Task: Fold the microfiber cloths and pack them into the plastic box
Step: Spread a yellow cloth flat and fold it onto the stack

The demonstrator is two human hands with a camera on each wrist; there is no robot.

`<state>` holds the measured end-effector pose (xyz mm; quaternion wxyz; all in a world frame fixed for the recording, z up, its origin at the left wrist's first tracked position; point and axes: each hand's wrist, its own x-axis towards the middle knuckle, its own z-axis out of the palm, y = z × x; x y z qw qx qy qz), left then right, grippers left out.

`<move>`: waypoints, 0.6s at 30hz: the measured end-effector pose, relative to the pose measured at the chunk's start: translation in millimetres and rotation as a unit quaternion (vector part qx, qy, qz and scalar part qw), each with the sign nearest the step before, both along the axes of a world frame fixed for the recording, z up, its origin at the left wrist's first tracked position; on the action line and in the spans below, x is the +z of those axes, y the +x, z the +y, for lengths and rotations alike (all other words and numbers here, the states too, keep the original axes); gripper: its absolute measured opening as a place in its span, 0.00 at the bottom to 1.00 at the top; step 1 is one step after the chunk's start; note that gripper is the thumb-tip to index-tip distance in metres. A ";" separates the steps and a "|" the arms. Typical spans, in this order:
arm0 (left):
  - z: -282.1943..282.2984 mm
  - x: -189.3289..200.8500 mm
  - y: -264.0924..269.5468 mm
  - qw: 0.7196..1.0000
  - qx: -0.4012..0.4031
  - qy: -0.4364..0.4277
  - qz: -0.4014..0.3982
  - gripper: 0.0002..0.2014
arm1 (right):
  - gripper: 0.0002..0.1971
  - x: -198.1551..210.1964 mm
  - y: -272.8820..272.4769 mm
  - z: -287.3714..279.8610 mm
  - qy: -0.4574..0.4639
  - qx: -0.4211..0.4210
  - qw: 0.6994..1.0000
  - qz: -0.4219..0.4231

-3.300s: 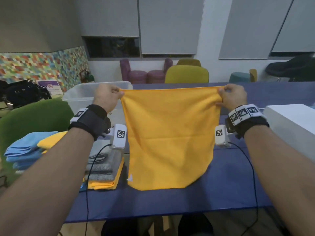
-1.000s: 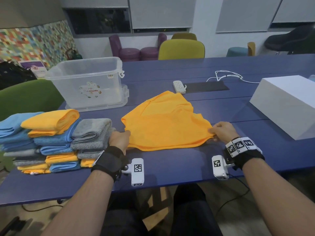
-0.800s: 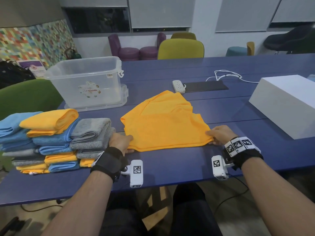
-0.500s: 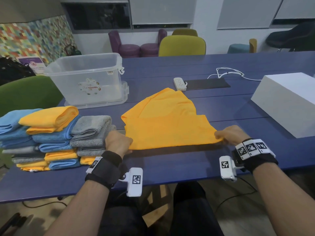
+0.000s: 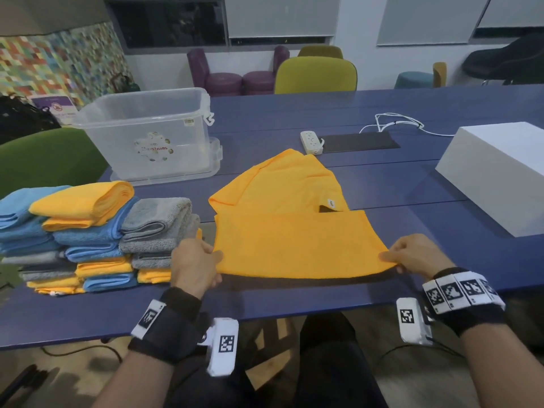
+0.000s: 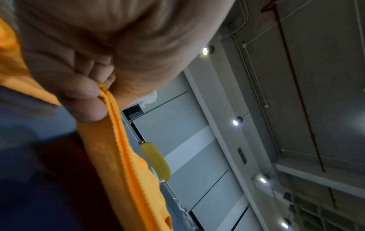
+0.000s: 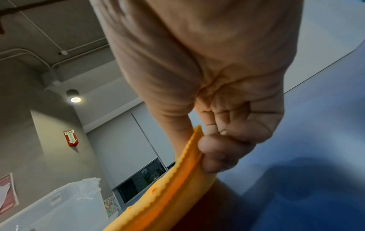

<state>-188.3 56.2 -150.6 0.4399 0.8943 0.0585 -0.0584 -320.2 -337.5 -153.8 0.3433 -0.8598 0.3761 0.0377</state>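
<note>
An orange microfiber cloth [image 5: 294,231] lies on the blue table [image 5: 412,187], its near part raised off the surface and casting a shadow. My left hand [image 5: 203,260] pinches its near left corner [image 6: 104,96] between thumb and fingers. My right hand [image 5: 403,254] pinches the near right corner [image 7: 195,148]. The cloth's far part stays crumpled on the table with a small white tag [image 5: 332,204] showing. The clear plastic box [image 5: 147,134] stands open at the back left, nothing visible inside it.
Stacks of folded blue, orange and grey cloths [image 5: 94,231] sit left of my left hand. A white box [image 5: 494,169] stands on the right. A white power strip [image 5: 312,141], a dark mat [image 5: 359,141] and a white cable [image 5: 397,125] lie further back.
The cloth came down from hanging in the air onto the table. Both hands kept hold of the near corners and have lifted that edge up, towards me.
</note>
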 end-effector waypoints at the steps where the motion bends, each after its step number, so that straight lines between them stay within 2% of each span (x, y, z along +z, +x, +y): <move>1: 4.5 -2.2 -6.6 1.000 -0.014 0.017 0.008 0.06 | 0.14 -0.2 -6.2 1.4 -0.003 0.002 1.000 0.003; 6: 12.6 -19.2 -22.8 0.993 -0.018 0.098 0.058 0.16 | 0.14 -5.7 -20.7 16.4 -0.022 0.003 0.999 0.037; 9: 5.4 -10.7 -27.2 0.965 -0.028 0.260 0.002 0.24 | 0.19 3.1 -18.3 29.9 -0.143 -0.002 0.988 0.056; 10: 1.6 -3.8 -28.0 0.959 -0.028 0.282 -0.028 0.24 | 0.20 5.4 -14.4 34.5 -0.172 -0.004 0.984 0.048; 13: -13.9 7.9 -19.1 0.955 -0.049 0.283 -0.074 0.21 | 0.21 6.7 6.6 43.5 -0.196 0.011 0.980 0.016; 16: -26.1 5.6 0.9 0.964 -0.065 0.257 -0.015 0.12 | 0.17 2.2 34.1 41.6 -0.166 0.016 0.985 0.033; 18: -31.3 3.6 12.7 0.971 -0.057 0.230 0.019 0.09 | 0.14 -0.7 50.2 37.6 -0.143 -0.012 0.989 0.031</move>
